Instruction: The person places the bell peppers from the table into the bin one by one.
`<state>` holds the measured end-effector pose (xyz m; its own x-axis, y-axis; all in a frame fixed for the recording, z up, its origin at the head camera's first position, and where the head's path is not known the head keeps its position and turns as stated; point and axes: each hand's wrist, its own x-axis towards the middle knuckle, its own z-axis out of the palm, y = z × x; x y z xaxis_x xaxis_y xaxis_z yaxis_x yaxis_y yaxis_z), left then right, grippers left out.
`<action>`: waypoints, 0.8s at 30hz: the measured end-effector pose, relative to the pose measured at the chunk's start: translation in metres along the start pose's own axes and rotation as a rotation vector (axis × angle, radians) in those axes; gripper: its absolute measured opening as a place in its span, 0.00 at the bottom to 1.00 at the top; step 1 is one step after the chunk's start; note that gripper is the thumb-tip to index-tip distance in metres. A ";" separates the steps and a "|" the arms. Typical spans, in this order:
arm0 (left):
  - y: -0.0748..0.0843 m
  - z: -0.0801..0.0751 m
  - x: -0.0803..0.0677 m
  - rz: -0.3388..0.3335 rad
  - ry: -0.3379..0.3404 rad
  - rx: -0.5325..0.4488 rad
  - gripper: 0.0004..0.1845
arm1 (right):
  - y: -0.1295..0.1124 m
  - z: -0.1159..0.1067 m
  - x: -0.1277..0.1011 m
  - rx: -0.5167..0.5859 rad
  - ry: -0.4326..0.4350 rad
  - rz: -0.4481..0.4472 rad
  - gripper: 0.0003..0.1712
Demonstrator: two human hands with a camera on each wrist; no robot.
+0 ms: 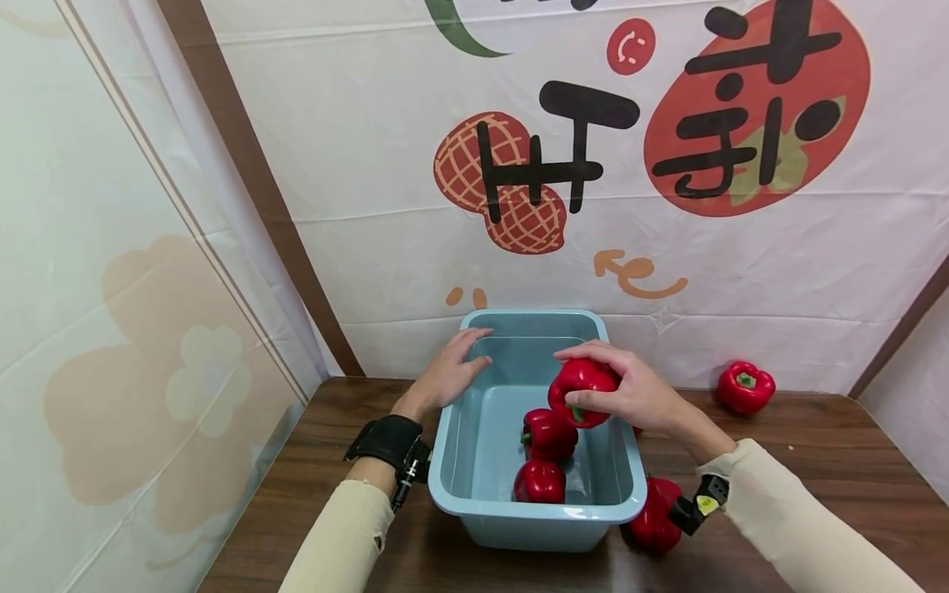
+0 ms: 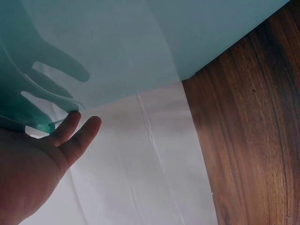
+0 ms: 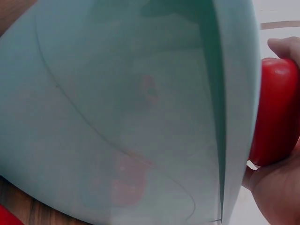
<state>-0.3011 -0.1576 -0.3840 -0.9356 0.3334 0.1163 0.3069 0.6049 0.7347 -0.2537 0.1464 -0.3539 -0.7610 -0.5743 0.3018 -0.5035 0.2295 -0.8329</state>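
Observation:
A light blue plastic tub (image 1: 534, 511) stands on the wooden table. Inside it lie two red bell peppers, one (image 1: 552, 436) behind the other (image 1: 539, 482). My right hand (image 1: 643, 389) grips another red bell pepper (image 1: 574, 380) above the tub's right side, its green stem facing down toward me. In the right wrist view this pepper (image 3: 277, 110) shows just past the tub's rim. My left hand (image 1: 447, 375) is at the tub's left rim, fingers extended and thumb over the inside. From the left wrist view, the fingers (image 2: 80, 145) appear beside the tub's outer wall.
One red bell pepper (image 1: 745, 387) sits at the table's back right. Another (image 1: 656, 517) lies right of the tub's near corner, partly behind the right wrist strap. A printed white cloth (image 1: 385, 247) hangs behind the wooden table (image 1: 801, 511).

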 end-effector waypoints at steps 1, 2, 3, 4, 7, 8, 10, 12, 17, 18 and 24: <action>0.000 0.000 0.000 0.000 0.000 -0.001 0.28 | 0.000 0.000 0.000 0.000 -0.004 0.000 0.35; 0.000 0.000 0.000 0.000 0.000 0.001 0.28 | 0.001 0.000 0.001 0.002 -0.007 -0.001 0.35; 0.000 0.000 0.000 0.001 -0.001 0.002 0.28 | 0.001 0.001 0.001 0.002 -0.010 0.003 0.36; 0.000 0.000 0.000 0.003 -0.001 0.003 0.28 | 0.001 0.001 0.001 0.003 -0.013 0.006 0.36; 0.000 0.000 0.000 0.004 0.000 0.005 0.28 | 0.000 0.003 0.001 0.000 -0.023 0.012 0.37; 0.000 0.000 0.000 0.004 0.000 0.005 0.28 | 0.000 0.004 0.001 -0.002 -0.027 0.012 0.37; 0.000 0.000 0.000 0.005 0.000 0.005 0.28 | 0.000 0.006 0.002 -0.007 -0.037 0.009 0.36; -0.001 0.000 0.001 0.004 0.001 0.006 0.28 | 0.000 0.008 0.002 -0.006 -0.047 0.005 0.36; -0.002 0.001 0.001 0.003 0.000 0.004 0.28 | 0.002 0.012 0.004 0.000 -0.068 -0.015 0.34; -0.002 0.001 0.001 0.003 0.000 0.003 0.28 | 0.002 0.012 0.005 -0.001 -0.070 -0.017 0.33; -0.002 0.000 0.001 0.011 0.002 0.001 0.28 | 0.000 0.016 0.005 0.001 -0.081 0.006 0.35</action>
<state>-0.3029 -0.1580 -0.3855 -0.9326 0.3382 0.1258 0.3171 0.6021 0.7327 -0.2512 0.1313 -0.3600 -0.7287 -0.6344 0.2580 -0.4983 0.2328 -0.8352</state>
